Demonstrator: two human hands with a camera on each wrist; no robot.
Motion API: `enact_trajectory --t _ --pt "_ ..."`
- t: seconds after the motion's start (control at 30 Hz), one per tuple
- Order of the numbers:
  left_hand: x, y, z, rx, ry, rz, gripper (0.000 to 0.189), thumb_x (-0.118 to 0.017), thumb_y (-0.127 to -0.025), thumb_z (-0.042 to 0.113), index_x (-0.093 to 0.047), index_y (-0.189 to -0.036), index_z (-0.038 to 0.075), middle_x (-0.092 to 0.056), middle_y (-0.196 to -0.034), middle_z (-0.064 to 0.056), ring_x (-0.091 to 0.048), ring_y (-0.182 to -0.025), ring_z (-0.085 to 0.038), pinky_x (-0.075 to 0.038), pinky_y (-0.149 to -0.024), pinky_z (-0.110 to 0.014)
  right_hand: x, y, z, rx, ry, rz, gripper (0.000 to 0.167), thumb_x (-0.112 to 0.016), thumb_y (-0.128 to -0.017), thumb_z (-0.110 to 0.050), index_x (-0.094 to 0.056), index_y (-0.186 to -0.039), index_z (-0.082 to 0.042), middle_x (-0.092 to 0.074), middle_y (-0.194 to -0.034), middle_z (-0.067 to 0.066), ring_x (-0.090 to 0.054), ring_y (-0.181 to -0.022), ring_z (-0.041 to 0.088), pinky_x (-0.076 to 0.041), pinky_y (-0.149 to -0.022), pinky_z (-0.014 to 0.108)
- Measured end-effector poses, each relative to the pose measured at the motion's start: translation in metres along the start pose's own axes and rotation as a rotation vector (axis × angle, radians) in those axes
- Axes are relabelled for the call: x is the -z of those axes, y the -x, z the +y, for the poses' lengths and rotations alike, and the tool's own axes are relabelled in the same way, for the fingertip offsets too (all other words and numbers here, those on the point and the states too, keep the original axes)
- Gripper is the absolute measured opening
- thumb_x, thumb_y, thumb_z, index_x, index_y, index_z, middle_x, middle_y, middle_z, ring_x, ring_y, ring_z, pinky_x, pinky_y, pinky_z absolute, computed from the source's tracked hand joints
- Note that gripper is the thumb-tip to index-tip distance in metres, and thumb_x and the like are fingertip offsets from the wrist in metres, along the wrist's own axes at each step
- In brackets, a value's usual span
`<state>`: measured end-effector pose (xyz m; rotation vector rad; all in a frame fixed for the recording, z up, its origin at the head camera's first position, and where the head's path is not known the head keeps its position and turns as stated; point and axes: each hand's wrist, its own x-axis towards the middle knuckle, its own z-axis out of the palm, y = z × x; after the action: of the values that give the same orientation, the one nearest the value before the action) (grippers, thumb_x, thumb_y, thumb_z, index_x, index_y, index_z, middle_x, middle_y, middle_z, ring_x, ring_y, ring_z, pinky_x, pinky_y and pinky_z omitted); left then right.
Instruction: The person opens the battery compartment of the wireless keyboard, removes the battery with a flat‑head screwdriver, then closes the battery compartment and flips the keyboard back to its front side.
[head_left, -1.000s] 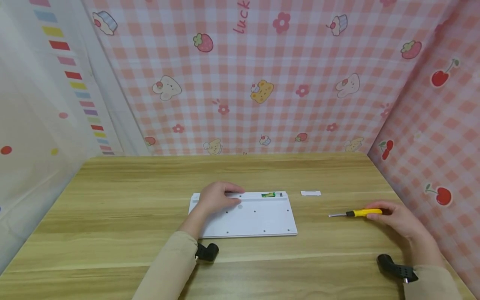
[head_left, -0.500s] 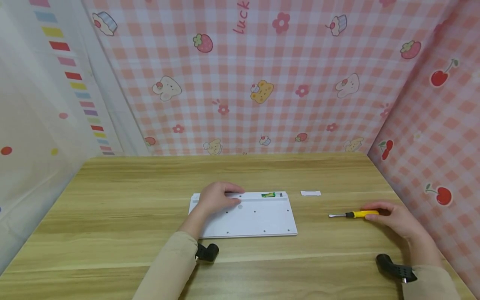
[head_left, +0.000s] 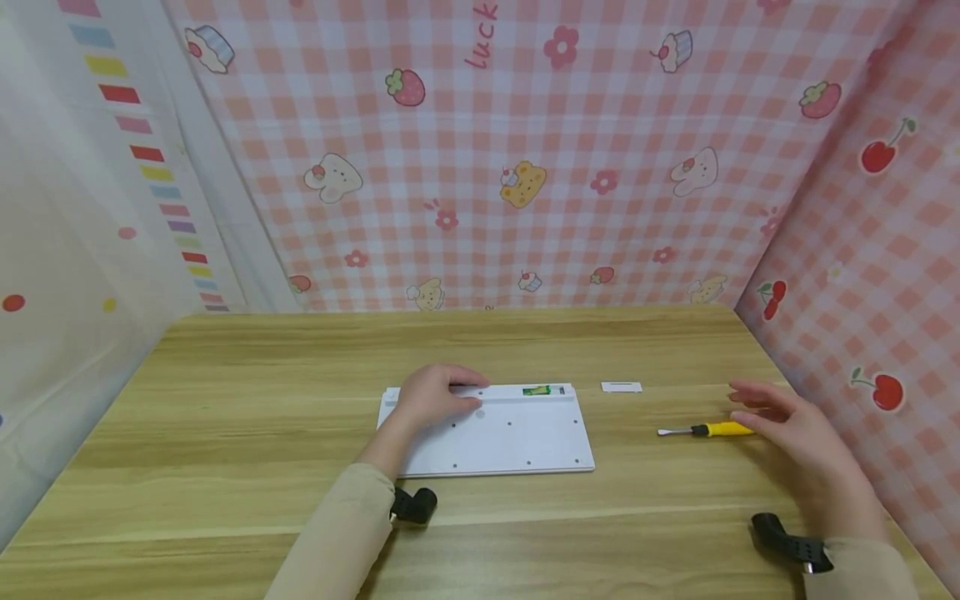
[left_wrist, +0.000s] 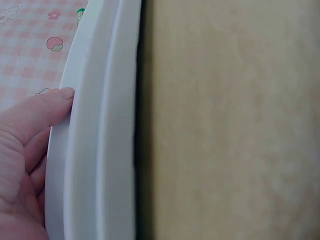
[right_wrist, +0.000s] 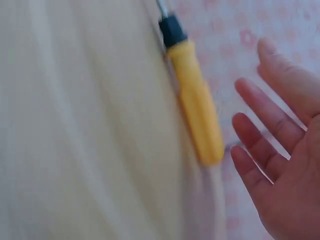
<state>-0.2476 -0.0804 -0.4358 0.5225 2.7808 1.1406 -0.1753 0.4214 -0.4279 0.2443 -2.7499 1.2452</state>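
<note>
A white keyboard [head_left: 495, 442] lies face down on the table, small screws dotting its underside. In the open slot along its far edge sits a green battery [head_left: 536, 390]. My left hand [head_left: 431, 404] holds that far edge, thumb on the underside and fingers over the back; the left wrist view shows the thumb [left_wrist: 55, 102] against the raised rim. At the right, a yellow-handled screwdriver [head_left: 720, 429] rests on the table, its flat tip pointing left. My right hand [head_left: 806, 433] is just above its handle, fingers spread and apart from it in the right wrist view.
A small white battery cover [head_left: 622, 387] lies to the right of the keyboard. Pink checked cloth [head_left: 480, 233] hangs behind the wooden table [head_left: 262, 358] and along its right side. Black camera mounts [head_left: 416, 505] sit at both wrists.
My right hand has let go of the screwdriver and lifted, its fingers opening. The screwdriver has shifted slightly left and stays on the table. My left hand and the keyboard have not moved.
</note>
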Motion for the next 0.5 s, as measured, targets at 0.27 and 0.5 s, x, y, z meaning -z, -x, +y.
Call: enact_trajectory --t 0.27,0.5 --pt "0.001 0.001 0.002 0.0 0.003 -0.001 0.024 -0.08 -0.084 0.023 -0.078 -0.107 0.03 -0.071 -0.113 0.011 -0.062 -0.115 -0.015 -0.043 -0.102 -0.038 -0.03 -0.021 -0.049 0.146 -0.04 -0.038 0.044 -0.068 -0.095 -0.009 -0.056 -0.135 0.002 -0.069 -0.115 -0.003 -0.052 -0.106 -0.004 -0.04 -0.087 0.009" --pt "0.002 0.002 0.003 0.0 0.005 -0.008 0.025 -0.081 -0.084 0.023 -0.078 -0.108 0.029 -0.071 -0.113 0.01 -0.062 -0.115 -0.015 -0.043 -0.102 -0.038 -0.072 -0.044 -0.087 0.233 -0.022 -0.127 0.043 -0.071 -0.092 -0.008 -0.062 -0.133 -0.006 -0.07 -0.115 0.009 -0.06 -0.107 0.017 -0.046 -0.091 0.022"
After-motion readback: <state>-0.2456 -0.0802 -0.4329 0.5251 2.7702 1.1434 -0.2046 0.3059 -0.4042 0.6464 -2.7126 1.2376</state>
